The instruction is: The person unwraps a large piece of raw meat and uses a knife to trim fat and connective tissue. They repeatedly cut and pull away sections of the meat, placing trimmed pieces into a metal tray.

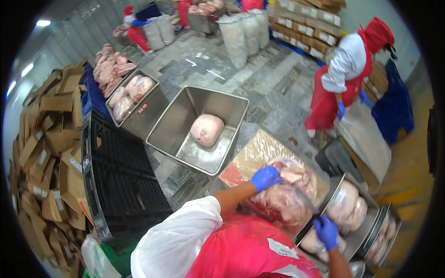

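Nearest the camera is the person's own red apron (250, 250) and white sleeve (181, 241), with both forearms reaching forward. The left hand (265, 178), in a blue glove, lies flat with fingers curled on top of a big block of pink meat wrapped in clear plastic (282, 194). That block rests on a cardboard box (252, 155) covered in film, directly in front of the person. The right hand (327, 231), also blue-gloved, is closed around the handle of a knife (306, 200) whose blade runs up against the right side of the wrapped meat.

Just right of it, round metal pans (366, 227) hold more pale wrapped pieces. Ahead on the floor stands a large steel tub (178, 123) with a single pale lump of meat (206, 129) in it. Beside that, a shallower steel tray (143, 116) carries several wrapped pieces. A black plastic pallet (120, 180) and a heap of flattened cardboard (46, 153) lie to the left. Another person in a red apron (345, 78) bends over at the right.
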`<control>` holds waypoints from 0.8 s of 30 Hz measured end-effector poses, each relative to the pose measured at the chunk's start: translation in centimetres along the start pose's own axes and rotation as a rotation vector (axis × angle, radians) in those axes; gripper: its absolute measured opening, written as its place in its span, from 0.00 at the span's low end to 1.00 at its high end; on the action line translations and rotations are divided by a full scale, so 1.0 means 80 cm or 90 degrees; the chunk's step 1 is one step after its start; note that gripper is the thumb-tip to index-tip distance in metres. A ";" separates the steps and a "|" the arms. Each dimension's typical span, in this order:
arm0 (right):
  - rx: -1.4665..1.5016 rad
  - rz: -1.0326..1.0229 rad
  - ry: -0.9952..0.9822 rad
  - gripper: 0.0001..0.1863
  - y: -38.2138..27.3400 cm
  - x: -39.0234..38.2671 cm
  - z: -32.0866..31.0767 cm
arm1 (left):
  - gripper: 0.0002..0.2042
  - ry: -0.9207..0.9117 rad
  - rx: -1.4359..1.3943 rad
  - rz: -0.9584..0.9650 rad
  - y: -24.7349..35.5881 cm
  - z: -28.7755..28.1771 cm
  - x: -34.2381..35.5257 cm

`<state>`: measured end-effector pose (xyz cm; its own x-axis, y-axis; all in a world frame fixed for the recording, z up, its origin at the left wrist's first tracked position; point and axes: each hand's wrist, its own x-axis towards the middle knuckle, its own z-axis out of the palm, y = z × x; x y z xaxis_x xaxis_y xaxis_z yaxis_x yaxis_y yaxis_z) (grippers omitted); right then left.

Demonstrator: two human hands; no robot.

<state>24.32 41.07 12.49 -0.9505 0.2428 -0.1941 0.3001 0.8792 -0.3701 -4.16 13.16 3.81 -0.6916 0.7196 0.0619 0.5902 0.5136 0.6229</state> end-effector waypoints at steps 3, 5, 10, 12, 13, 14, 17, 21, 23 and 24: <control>0.017 0.103 -0.004 0.23 -0.041 -0.026 0.041 | 0.20 0.069 0.094 0.014 -0.018 0.011 -0.012; 0.044 0.080 0.049 0.24 -0.026 -0.031 0.076 | 0.22 0.080 0.120 0.012 -0.020 0.012 -0.009; 0.094 0.085 0.119 0.24 -0.003 -0.039 0.133 | 0.26 0.016 0.122 -0.073 0.003 -0.005 -0.003; 0.105 0.060 0.176 0.25 0.020 -0.037 0.163 | 0.26 0.019 0.122 -0.077 0.015 -0.009 0.003; 0.129 0.095 0.149 0.24 0.015 -0.037 0.158 | 0.26 0.009 0.128 -0.076 0.018 -0.011 0.007; 0.172 0.069 0.182 0.24 0.017 -0.030 0.166 | 0.27 -0.004 0.136 -0.078 0.018 -0.014 0.005; 0.353 0.068 0.132 0.22 -0.008 -0.007 0.150 | 0.28 -0.010 0.126 -0.113 -0.008 -0.004 0.003; 0.380 0.081 0.185 0.20 0.005 -0.037 0.126 | 0.27 0.024 0.032 -0.116 0.005 -0.022 -0.023; 0.336 0.091 0.314 0.21 0.025 -0.051 0.147 | 0.26 0.044 -0.006 -0.125 0.000 -0.024 -0.033; 0.315 0.097 0.377 0.21 0.037 -0.052 0.160 | 0.26 0.043 0.014 -0.125 -0.004 -0.021 -0.036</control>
<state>30.18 37.37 0.56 -0.7389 0.6468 0.1891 0.3000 0.5670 -0.7672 -3.02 10.16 4.73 -0.8203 0.5719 -0.0072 0.4493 0.6521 0.6107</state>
